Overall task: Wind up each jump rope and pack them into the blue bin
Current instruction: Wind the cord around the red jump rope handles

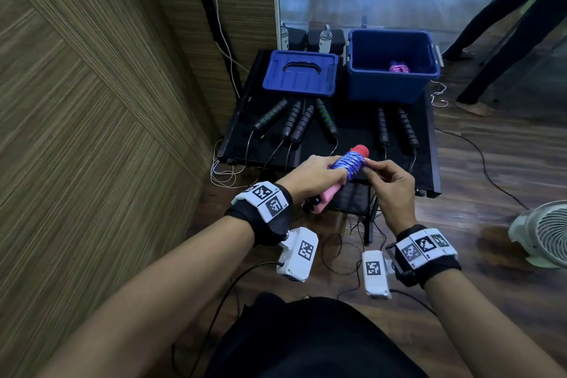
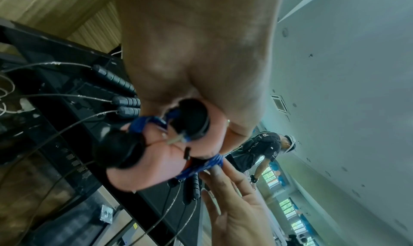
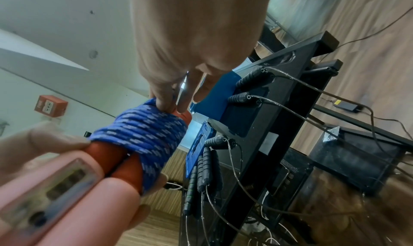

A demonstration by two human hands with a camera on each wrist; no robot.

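A jump rope with two pink-and-red handles (image 1: 421, 197) held side by side has its blue-and-white cord (image 1: 441, 163) wound tightly around them. My left hand (image 1: 316, 175) grips the handles and the coil (image 3: 145, 140) from the left. My right hand (image 1: 385, 176) pinches the cord at the coil's far end with thumb and fingertips (image 3: 165, 99). This happens just in front of the black table (image 1: 352, 132). The open blue bin (image 1: 392, 66) stands at the back right with a pink-purple wound rope (image 1: 399, 67) inside.
The blue lid (image 1: 300, 74) lies at the table's back left. Several black-handled jump ropes (image 1: 294, 120) lie on the table, their thin cables hanging over the front edge. A wood-panelled wall is at my left, a white fan (image 1: 543, 233) on the floor right, a person's legs (image 1: 503, 24) beyond.
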